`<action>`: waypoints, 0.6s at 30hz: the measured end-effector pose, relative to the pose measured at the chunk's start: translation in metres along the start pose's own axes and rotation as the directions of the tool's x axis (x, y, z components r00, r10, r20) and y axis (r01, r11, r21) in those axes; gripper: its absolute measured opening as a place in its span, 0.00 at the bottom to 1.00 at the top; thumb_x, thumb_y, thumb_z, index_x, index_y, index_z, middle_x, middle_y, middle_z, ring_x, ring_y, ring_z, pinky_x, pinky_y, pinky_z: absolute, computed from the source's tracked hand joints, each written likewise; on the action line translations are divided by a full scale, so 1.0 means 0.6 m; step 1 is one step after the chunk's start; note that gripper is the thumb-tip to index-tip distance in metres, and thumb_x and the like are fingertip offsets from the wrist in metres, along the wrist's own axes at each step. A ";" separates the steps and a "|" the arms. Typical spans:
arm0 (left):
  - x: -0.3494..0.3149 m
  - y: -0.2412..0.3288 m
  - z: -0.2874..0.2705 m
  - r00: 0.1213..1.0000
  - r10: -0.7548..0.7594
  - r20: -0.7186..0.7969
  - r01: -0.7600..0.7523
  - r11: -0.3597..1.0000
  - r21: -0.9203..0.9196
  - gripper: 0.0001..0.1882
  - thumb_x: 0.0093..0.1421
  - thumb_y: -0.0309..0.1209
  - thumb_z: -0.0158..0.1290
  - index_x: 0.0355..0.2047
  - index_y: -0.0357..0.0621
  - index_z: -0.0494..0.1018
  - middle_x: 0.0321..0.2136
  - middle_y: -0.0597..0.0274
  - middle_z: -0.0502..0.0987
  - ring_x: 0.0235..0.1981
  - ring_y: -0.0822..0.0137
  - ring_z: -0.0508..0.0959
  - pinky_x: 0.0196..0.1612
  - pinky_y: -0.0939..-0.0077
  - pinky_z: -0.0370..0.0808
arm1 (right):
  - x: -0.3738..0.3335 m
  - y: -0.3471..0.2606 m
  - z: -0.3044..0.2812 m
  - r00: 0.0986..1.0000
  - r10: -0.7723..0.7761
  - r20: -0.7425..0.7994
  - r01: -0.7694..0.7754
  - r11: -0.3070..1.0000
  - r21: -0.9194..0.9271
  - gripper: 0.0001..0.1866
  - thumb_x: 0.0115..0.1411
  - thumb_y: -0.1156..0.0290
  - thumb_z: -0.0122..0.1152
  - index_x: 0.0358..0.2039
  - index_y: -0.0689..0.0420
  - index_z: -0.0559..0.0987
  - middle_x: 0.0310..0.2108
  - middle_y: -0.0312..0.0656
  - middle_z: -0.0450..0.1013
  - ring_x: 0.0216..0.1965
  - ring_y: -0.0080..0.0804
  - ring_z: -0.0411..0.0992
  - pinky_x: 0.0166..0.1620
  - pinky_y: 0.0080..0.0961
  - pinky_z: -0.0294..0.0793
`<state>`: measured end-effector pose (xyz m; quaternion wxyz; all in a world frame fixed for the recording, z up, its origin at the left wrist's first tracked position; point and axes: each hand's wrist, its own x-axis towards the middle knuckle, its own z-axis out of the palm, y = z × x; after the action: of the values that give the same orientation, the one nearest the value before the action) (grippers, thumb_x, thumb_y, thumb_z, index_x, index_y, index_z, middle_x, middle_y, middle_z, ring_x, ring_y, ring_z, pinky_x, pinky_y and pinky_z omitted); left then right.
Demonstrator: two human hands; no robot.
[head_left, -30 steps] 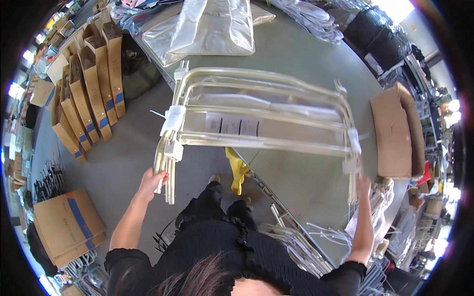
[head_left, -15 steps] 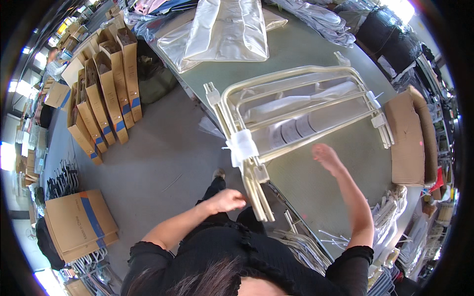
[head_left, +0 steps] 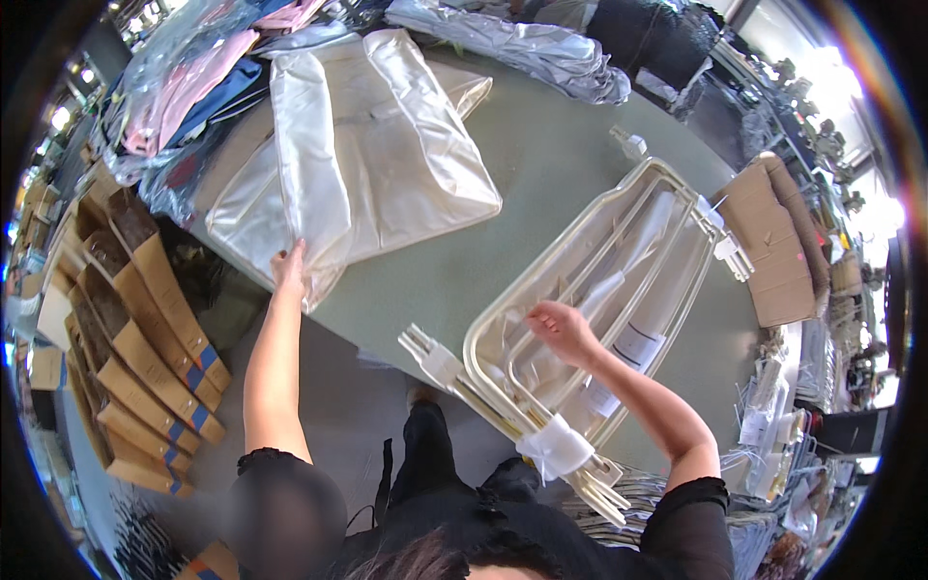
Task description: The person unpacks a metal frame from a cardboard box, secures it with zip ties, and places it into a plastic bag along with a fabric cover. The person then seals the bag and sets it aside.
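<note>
My left hand point(head_left: 288, 268) reaches out to the near left part of a stack of folded clear plastic bags point(head_left: 416, 193), its fingers closed on the edge of the top plastic bag point(head_left: 314, 198). Bent-armed, my right hand point(head_left: 561, 332) hangs over a folded cream metal tube frame point(head_left: 488, 414), its fingers curled and nothing visible in them. The frame lies slanted on the table, wrapped at its near corner with white padding point(head_left: 556, 447). Clear plastic and a printed label sheet point(head_left: 636, 348) lie within the frame.
The grey-green table point(head_left: 551, 155) carries plastic-wrapped cloth bundles point(head_left: 193, 87) at far left. An open cardboard box point(head_left: 773, 242) stands at the right. Several tall cartons point(head_left: 159, 324) stand on the floor at left. More metal tubes point(head_left: 667, 503) lie near my right elbow.
My view has turned left. My left hand has moved from beside the frame's near end to the plastic bag and closed on it. My right hand now hovers over the frame.
</note>
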<state>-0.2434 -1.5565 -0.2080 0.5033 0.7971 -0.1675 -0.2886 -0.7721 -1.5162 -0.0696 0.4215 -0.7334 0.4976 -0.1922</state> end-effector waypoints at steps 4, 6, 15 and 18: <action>-0.047 0.107 0.036 0.773 -0.289 0.566 0.473 0.856 -0.209 0.26 0.54 0.38 0.58 0.48 0.34 0.67 0.41 0.50 0.75 0.42 0.58 0.76 0.43 0.66 0.76 | 0.034 -0.079 0.002 0.997 -0.040 0.068 0.045 0.997 -0.066 0.09 0.56 0.69 0.56 0.35 0.59 0.77 0.32 0.44 0.74 0.33 0.35 0.75 0.37 0.29 0.75; -0.054 0.144 0.027 0.655 -0.210 0.726 0.517 0.825 -0.228 0.24 0.55 0.35 0.56 0.48 0.33 0.67 0.43 0.50 0.75 0.44 0.59 0.76 0.44 0.66 0.77 | 0.051 -0.098 -0.009 0.999 -0.023 0.025 0.023 0.999 -0.023 0.10 0.58 0.66 0.56 0.36 0.59 0.77 0.32 0.43 0.75 0.33 0.32 0.75 0.37 0.28 0.75; -0.250 0.358 -0.125 0.733 0.362 0.576 -0.137 0.908 -0.396 0.30 0.53 0.34 0.53 0.52 0.25 0.62 0.46 0.44 0.71 0.48 0.54 0.73 0.51 0.64 0.71 | 0.167 -0.030 -0.078 0.824 0.543 0.161 -0.210 0.030 0.977 0.41 0.57 0.37 0.45 0.58 0.60 0.58 0.52 0.49 0.62 0.55 0.45 0.61 0.59 0.45 0.59; -0.379 0.427 -0.190 0.890 0.196 0.411 -0.125 0.973 -0.194 0.30 0.52 0.33 0.52 0.53 0.28 0.62 0.46 0.46 0.70 0.45 0.53 0.73 0.49 0.63 0.71 | 0.129 -0.073 -0.016 0.914 0.329 0.235 -0.231 -0.052 0.972 0.32 0.59 0.48 0.50 0.55 0.59 0.63 0.52 0.48 0.63 0.56 0.40 0.61 0.59 0.42 0.61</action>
<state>-0.3424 -1.4612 0.1258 0.5395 0.6542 -0.3153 -0.4262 -0.7204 -1.5828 -0.0393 0.8218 -0.1029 0.3728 -0.4183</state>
